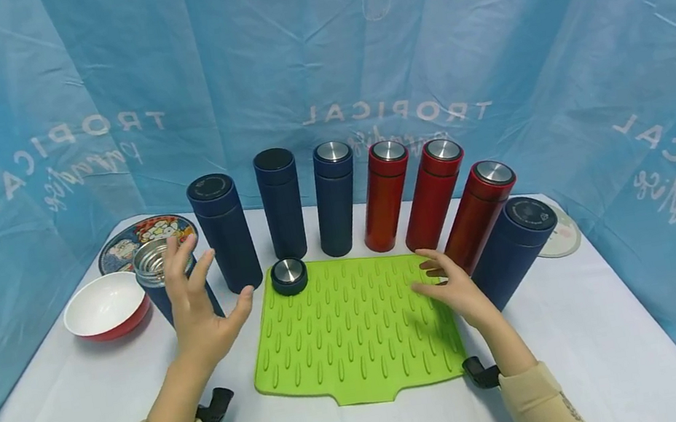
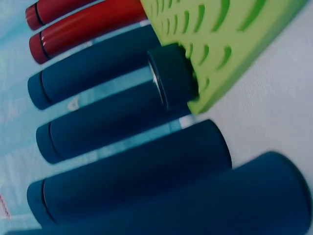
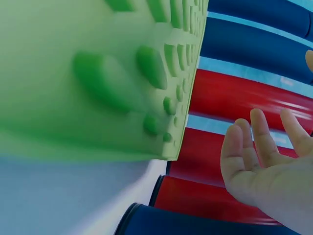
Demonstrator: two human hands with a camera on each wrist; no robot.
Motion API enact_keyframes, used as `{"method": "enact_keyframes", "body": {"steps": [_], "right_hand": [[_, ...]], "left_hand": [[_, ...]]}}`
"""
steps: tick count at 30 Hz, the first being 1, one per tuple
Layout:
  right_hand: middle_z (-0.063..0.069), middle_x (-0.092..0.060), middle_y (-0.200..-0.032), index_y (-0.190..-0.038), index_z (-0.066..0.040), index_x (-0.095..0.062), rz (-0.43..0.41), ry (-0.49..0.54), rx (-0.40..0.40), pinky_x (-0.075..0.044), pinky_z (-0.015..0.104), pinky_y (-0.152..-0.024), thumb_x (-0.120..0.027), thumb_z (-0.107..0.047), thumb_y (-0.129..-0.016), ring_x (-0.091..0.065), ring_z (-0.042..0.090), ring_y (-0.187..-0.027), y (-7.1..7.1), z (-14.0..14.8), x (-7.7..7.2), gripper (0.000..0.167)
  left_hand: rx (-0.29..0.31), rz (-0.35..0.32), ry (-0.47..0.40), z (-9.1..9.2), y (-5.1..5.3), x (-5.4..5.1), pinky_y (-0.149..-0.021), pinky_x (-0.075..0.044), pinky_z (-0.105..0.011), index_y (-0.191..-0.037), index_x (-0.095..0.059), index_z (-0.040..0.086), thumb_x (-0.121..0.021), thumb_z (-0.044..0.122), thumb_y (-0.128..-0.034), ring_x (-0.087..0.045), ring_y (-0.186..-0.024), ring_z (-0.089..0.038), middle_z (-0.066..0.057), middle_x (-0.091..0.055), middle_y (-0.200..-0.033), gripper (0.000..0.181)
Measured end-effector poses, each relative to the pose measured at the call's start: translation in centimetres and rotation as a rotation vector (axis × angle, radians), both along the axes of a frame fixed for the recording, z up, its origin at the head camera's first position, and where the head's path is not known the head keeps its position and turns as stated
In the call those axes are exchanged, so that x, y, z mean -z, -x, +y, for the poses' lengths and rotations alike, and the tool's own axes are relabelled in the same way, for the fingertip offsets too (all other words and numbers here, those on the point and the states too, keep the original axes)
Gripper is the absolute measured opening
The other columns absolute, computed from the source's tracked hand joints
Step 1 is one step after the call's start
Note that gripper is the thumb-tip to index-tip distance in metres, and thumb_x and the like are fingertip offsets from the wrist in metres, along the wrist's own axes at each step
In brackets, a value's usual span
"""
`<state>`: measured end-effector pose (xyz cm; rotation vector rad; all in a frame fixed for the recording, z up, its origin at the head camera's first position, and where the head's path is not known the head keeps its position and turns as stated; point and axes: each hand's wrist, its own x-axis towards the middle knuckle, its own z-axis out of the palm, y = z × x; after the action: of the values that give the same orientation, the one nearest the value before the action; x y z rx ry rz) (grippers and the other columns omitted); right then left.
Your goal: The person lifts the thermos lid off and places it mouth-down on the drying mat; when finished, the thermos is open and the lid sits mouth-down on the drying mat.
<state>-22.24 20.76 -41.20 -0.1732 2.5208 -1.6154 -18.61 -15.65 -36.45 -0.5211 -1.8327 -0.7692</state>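
Observation:
My left hand [image 1: 199, 321], fingers spread, is beside an uncapped blue bottle [image 1: 158, 291] whose steel mouth shows; whether they touch cannot be told. A small dark lid with a steel top [image 1: 289, 275] lies on the green mat's [image 1: 356, 326] back left corner; the left wrist view shows that lid [image 2: 173, 76] too. Over the mat's right side hovers my right hand [image 1: 457, 292], fingers relaxed and holding nothing, left of a red bottle [image 1: 478, 218] and a capped blue bottle [image 1: 510, 250]. In the right wrist view the hand [image 3: 269, 166] appears before red bottles.
Capped bottles stand in an arc behind the mat, blue ones [image 1: 229, 235] at left and red ones [image 1: 385, 196] towards the right. At far left are a red-and-white bowl [image 1: 106, 307] and a patterned plate [image 1: 119, 251]; a pale disc [image 1: 561, 236] lies at far right.

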Motion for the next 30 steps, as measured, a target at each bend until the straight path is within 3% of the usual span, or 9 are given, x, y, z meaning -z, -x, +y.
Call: {"method": "enact_keyframes", "body": {"steps": [6,11,17,24,30], "right_hand": [[0.022,-0.04,-0.135,-0.14,-0.014,-0.036,-0.03,-0.009,0.016,-0.038,0.052,-0.095,-0.066,-0.017,-0.085,-0.037,0.039,-0.124,-0.7,0.2,-0.4,0.063],[0.021,-0.041,-0.134,-0.14,-0.013,-0.035,-0.032,-0.008,0.022,-0.039,0.051,-0.095,-0.066,-0.016,-0.085,-0.038,0.038,-0.123,-0.5,0.9,0.9,0.064],[0.022,-0.039,-0.135,-0.141,-0.01,-0.035,-0.04,-0.023,0.028,-0.038,0.053,-0.095,-0.065,-0.015,-0.085,-0.037,0.04,-0.123,-0.7,1.1,1.2,0.064],[0.022,-0.031,-0.143,-0.143,-0.013,-0.032,-0.089,-0.027,-0.012,-0.029,0.059,-0.1,-0.066,-0.016,-0.084,-0.027,0.042,-0.131,-0.8,1.3,1.4,0.069],[0.023,-0.029,-0.143,-0.144,-0.012,-0.029,-0.123,-0.013,-0.035,-0.026,0.061,-0.101,-0.066,-0.016,-0.084,-0.024,0.042,-0.133,-0.8,1.6,1.8,0.07]], "left_hand": [[0.066,-0.032,0.035,1.2,1.1,0.8,-0.106,-0.013,-0.061,-0.134,-0.037,0.024,-0.049,0.046,-0.0901,-0.017,-0.137,-0.038,-0.011,-0.029,-0.142,0.051],[0.085,-0.122,0.029,1.7,2.0,2.1,-0.105,-0.017,-0.062,-0.141,-0.031,0.026,-0.045,0.048,-0.0917,-0.015,-0.135,-0.045,-0.015,-0.023,-0.145,0.056],[0.044,-0.22,-0.009,2.1,3.4,3.5,-0.105,-0.016,-0.062,-0.144,-0.027,0.025,-0.044,0.052,-0.0912,-0.009,-0.137,-0.043,-0.02,-0.017,-0.145,0.062],[-0.024,-0.351,-0.09,2.1,5.0,4.2,-0.105,-0.014,-0.062,-0.145,-0.022,0.023,-0.044,0.058,-0.0886,0.0,-0.14,-0.035,-0.018,-0.007,-0.149,0.07],[-0.078,-0.382,-0.21,2.0,6.2,4.7,-0.103,-0.023,-0.059,-0.146,-0.018,0.023,-0.063,0.028,-0.086,-0.004,-0.14,-0.032,-0.016,-0.003,-0.15,0.075]]}}
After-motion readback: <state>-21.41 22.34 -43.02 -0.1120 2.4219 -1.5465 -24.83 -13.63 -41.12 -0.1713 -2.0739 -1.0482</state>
